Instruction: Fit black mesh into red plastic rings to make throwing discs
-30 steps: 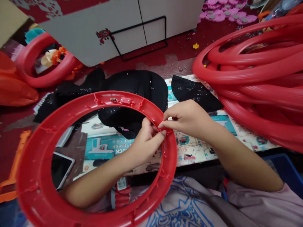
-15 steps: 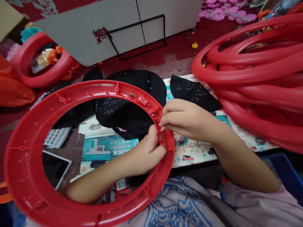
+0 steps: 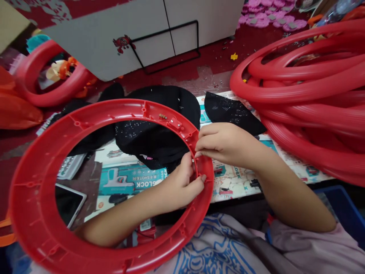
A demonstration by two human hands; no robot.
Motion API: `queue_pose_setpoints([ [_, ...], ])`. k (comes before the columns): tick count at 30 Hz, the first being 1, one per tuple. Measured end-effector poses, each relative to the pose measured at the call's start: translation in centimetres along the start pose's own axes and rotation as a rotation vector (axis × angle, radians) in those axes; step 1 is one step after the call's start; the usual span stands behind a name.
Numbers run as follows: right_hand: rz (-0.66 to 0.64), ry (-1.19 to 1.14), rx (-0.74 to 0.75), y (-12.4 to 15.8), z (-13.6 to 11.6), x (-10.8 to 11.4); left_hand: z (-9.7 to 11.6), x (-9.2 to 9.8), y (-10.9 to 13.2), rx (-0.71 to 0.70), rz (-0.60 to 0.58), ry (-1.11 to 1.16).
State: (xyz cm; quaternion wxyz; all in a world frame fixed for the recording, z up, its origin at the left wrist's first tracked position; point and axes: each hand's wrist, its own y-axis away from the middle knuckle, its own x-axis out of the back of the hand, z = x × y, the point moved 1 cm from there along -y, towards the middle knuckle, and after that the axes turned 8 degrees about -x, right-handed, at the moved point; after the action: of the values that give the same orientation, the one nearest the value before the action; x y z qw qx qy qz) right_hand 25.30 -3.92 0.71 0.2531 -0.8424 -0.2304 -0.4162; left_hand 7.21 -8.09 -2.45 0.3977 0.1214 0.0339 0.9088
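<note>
A large red plastic ring (image 3: pixel 31 217) is tilted over my lap with its hollow, ribbed side up. My left hand (image 3: pixel 185 186) reaches through its opening and grips the right side of the rim, thumb inside the channel. Pinched fingers of my right hand (image 3: pixel 219 146) are at the channel just above that thumb; whatever they may hold is too small to make out. Farther up the channel sit a small greenish-brown part (image 3: pixel 162 116) and a small red piece with light spots (image 3: pixel 175 122).
Black fabric pieces (image 3: pixel 159 99) lie behind the ring on a printed cardboard sheet (image 3: pixel 128 180). Red rings (image 3: pixel 285 93) are piled at right. A white board (image 3: pixel 142 30) with a black wire frame (image 3: pixel 165 28) stands behind. A tablet-like device (image 3: pixel 70 203) and a calculator (image 3: pixel 70 167) lie at left.
The ring has shifted slightly right and down together with my left hand. My right hand has moved a little the same way, still pinched at the rim.
</note>
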Motion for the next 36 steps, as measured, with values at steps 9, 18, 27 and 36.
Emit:
queue_pose_setpoints([
  [9, 0.005, 0.131, 0.156, 0.0, -0.1, -0.7, 0.4, -0.9, -0.2, -0.081, 0.254, 0.400],
  [18, 0.138, 0.172, 0.008, 0.2, -0.5, -0.7, -0.1, 0.0, -0.4, 0.057, 0.297, 0.125],
  [27, 0.105, 0.144, 0.092, 0.0, -0.4, -0.5, -0.1, -0.3, 0.2, 0.111, 0.071, 0.010],
  [36, 0.063, 0.002, -0.086, -0.2, -0.1, -0.4, 0.0, 0.0, 0.0, 0.062, 0.097, 0.166],
])
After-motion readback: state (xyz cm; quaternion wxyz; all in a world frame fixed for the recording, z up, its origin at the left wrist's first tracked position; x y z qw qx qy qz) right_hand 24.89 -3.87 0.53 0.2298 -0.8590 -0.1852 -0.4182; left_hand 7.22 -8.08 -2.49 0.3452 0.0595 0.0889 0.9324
